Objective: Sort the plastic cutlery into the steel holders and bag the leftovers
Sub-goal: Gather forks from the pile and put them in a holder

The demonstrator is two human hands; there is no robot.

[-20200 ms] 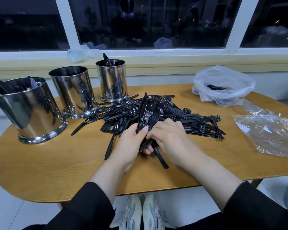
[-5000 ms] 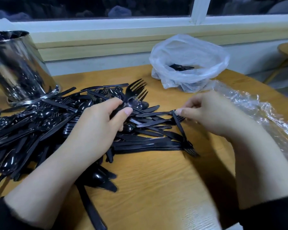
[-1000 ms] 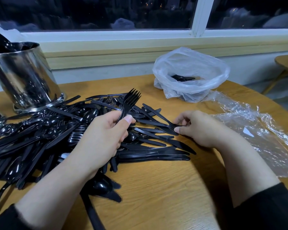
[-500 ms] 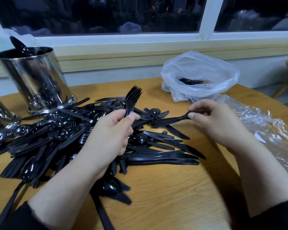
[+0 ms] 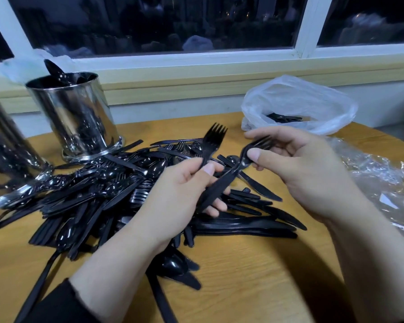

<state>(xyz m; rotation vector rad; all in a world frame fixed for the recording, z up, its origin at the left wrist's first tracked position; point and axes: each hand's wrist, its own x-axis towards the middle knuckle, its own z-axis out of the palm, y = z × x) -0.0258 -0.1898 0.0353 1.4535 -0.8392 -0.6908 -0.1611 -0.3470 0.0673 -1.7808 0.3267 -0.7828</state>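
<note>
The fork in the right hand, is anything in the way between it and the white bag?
Nothing visible blocks it. The right hand pinches the fork just in front of the open white bag, with only bare table edge and air between. The fork's handle lies across the left hand, though.

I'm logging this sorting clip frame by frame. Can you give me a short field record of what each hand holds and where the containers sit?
left hand: grips upright fork, tines up
right hand: pinches second fork near its head, handle angled toward the left hand
pile: black cutlery, loose on wooden table
steel holder: far left, cutlery inside
white bag: far right, open, some cutlery inside
clear plastic wrap: right edge
</note>
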